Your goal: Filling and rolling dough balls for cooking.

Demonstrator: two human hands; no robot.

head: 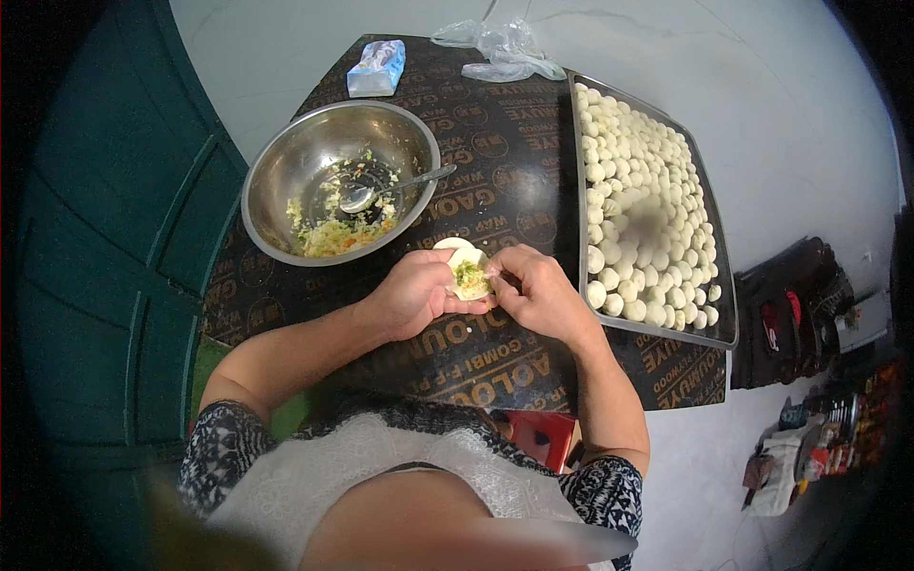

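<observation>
A round dough wrapper topped with chopped vegetable filling rests in my left hand, its fingers under the dough. My right hand pinches the wrapper's right edge between thumb and fingers. Another pale dough round lies just beyond my left fingers. To the left stands a steel bowl with more chopped filling at its near side and a metal spoon leaning on the rim. On the right, a dark metal tray holds many pale dough balls, part of them blurred.
The dark printed plywood table reaches a pale wall. A blue and white tissue pack and clear plastic bags lie at its far edge. A red stool shows below the near edge, and a green door stands left.
</observation>
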